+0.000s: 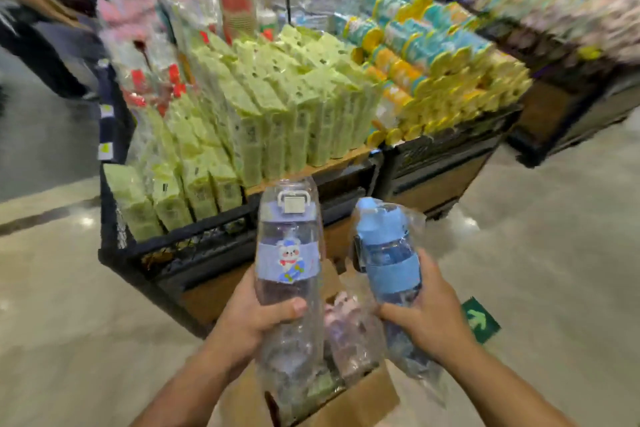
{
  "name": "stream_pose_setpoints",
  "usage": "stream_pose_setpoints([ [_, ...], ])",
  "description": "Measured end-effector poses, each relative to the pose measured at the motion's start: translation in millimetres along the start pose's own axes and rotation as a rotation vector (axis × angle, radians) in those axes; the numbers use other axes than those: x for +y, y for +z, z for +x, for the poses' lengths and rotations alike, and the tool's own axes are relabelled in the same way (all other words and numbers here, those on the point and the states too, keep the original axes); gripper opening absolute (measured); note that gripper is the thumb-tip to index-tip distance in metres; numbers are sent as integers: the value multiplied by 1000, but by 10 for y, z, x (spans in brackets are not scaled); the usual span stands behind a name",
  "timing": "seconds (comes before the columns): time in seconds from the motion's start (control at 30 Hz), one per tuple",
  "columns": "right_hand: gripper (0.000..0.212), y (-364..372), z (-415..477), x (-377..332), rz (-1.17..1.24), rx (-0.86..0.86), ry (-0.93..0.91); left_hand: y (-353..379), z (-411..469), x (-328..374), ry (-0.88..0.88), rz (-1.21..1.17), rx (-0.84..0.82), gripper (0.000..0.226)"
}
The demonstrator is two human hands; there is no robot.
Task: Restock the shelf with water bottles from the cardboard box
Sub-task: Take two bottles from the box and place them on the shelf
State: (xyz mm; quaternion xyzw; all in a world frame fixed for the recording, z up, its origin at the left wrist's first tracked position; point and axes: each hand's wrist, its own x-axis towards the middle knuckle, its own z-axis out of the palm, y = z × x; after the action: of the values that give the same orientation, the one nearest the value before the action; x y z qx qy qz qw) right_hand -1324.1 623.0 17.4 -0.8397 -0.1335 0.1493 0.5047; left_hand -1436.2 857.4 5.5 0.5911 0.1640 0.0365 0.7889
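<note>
1. Your left hand [256, 317] grips the purple bottle [288, 253], frame centre, thumb across its front.
2. Your right hand [427, 314] clamps the blue bottle [389, 253].
3. The cardboard box [363, 399], bottom centre, holds wrapped bottles [349, 333].

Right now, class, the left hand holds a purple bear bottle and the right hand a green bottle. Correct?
No. The head view shows the right hand holding a blue bottle, not green; the left hand holds the purple bear bottle.
</note>
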Motion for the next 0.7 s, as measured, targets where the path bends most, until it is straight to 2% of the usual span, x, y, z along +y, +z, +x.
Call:
stream_pose_setpoints([
  [0.13, 92, -752, -263, 53, -14, 240, -23, 853, 210, 228, 72, -12, -237, 87],
  [0.23, 91, -1399, -562, 154, 9, 391, 11, 1534, 329, 222, 80, 7, -361, 95],
  [0.33, 94, -2080, -969, 406, 60, 511, 54, 2321, 402, 172, 78, 63, -475, 120],
  [0.4, 94, -2555, -1284, 578, 104, 592, 63, 2925, 385, 125, 71, 94, -547, 129],
  [0.5, 83, -3294, -1770, 814, 145, 701, 81, 3869, 257, 50, 83, 110, -663, 122],
  [0.6, 85, -4032, -2190, 1053, 155, 812, 73, 4726, 114, -28, 86, 101, -794, 107],
  [0.7, 83, -4693, -2548, 1206, 141, 928, 68, 5505, 45, -74, 129, 120, -895, 121],
])
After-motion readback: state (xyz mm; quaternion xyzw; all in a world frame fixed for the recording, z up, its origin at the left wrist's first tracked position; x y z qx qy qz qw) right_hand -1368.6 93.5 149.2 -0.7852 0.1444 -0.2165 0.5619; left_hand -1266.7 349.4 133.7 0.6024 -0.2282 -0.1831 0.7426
